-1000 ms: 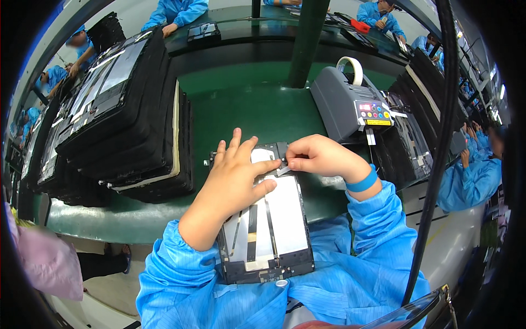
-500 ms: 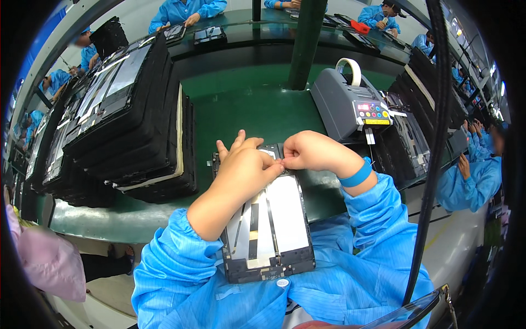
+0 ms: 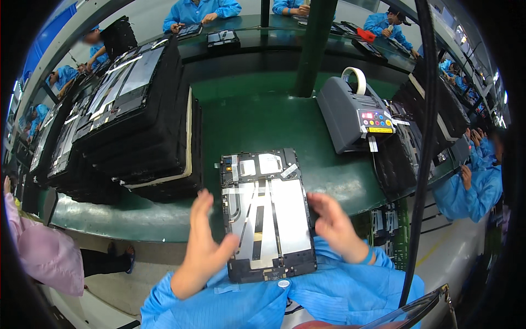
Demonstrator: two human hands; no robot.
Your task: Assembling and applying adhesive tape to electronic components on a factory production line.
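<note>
An opened tablet (image 3: pixel 293 214), its silver inner plates and black frame facing up, lies in front of me, its near end over the table's edge by my blue smock. Pale strips of tape (image 3: pixel 289 171) stick to its upper part. My left hand (image 3: pixel 205 241) is at the tablet's left side, fingers apart, the thumb at or over its edge; whether it touches I cannot tell. On the other side my right hand (image 3: pixel 335 225) is open too, slightly blurred, its fingertips close to the tablet's right edge. Neither hand grips anything.
A tall stack of similar tablet parts in black trays (image 3: pixel 137 104) stands at the left. A grey tape dispenser (image 3: pixel 350 115) with a white roll is at the right, beside more stacked parts (image 3: pixel 402 148). A black cable (image 3: pixel 428 137) hangs at the right. Co-workers (image 3: pixel 200 10) sit across the table.
Both hands have drawn back from the tablet's upper end, where their fingers were pinched together, and spread to its two sides. A tape strip now shows at its upper right.
</note>
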